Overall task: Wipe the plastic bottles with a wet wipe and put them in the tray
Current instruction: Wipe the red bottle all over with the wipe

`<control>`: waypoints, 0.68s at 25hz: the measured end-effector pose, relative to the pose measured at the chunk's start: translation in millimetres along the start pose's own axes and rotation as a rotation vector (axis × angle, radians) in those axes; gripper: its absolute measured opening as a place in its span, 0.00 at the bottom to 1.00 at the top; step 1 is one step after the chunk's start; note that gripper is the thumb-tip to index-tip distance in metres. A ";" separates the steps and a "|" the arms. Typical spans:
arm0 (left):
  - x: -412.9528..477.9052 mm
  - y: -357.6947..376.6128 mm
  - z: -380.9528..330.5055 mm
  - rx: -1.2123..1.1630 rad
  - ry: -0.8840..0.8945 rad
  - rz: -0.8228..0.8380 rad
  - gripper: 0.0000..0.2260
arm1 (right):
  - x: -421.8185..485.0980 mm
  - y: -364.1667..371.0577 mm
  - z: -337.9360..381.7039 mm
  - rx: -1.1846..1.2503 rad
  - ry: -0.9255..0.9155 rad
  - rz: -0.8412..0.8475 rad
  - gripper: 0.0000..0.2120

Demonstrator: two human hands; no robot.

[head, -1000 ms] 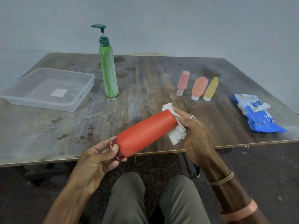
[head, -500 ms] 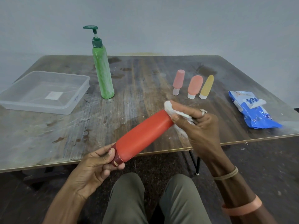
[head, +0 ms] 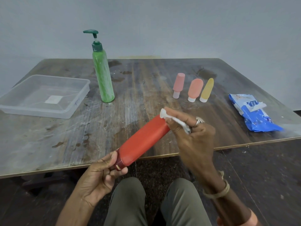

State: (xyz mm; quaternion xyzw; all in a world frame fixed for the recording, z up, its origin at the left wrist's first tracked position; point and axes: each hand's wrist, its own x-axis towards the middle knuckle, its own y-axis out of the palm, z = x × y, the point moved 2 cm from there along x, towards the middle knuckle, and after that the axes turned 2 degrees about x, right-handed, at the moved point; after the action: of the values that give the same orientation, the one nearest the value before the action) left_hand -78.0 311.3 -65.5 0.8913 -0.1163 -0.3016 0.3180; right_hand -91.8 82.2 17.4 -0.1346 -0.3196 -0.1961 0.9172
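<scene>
A red plastic bottle [head: 143, 141] lies tilted over the table's front edge, cap end toward me. My left hand [head: 101, 178] grips its cap end. My right hand [head: 192, 136] pinches a crumpled white wet wipe [head: 175, 121] against the bottle's far end. A tall green pump bottle [head: 103, 79] stands upright at the back left of the middle. Three small bottles stand cap down at the right: pink [head: 178, 85], orange [head: 195, 89] and yellow [head: 206, 89]. The clear plastic tray [head: 70, 110] sits at the left with no bottle in it.
A blue wet wipe pack [head: 255, 115] lies at the table's right edge, its flap lifted. The worn wooden table [head: 146, 79] stands against a grey wall. My knees are below the front edge.
My right hand has slid the wipe from beside the bottle's end up over its far tip, fingers closing on it. The left hand turned the cap end slightly. The view shifted a little.
</scene>
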 end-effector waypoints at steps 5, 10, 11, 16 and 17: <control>-2.3 0.3 10.4 -0.083 -0.012 0.037 0.32 | -8.7 1.2 11.1 0.242 0.066 -0.280 0.11; -1.1 1.5 7.2 -0.095 0.018 0.068 0.31 | -4.6 7.0 17.7 0.317 0.283 0.080 0.14; -0.1 1.3 6.6 -0.083 0.019 0.063 0.31 | -4.6 6.7 21.0 0.260 0.195 0.102 0.14; -2.3 -0.6 6.8 0.013 0.129 -0.021 0.26 | -4.9 1.7 18.8 -0.301 -0.264 0.024 0.10; -1.7 -2.8 8.1 0.041 0.205 -0.081 0.20 | -5.4 0.0 16.3 -0.344 -0.251 -0.004 0.09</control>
State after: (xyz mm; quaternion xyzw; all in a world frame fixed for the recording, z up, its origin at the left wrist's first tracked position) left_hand -84.2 310.2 -71.5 0.9279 -0.0530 -0.2188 0.2973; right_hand -104.3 89.7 26.3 -0.3118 -0.3935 -0.2312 0.8334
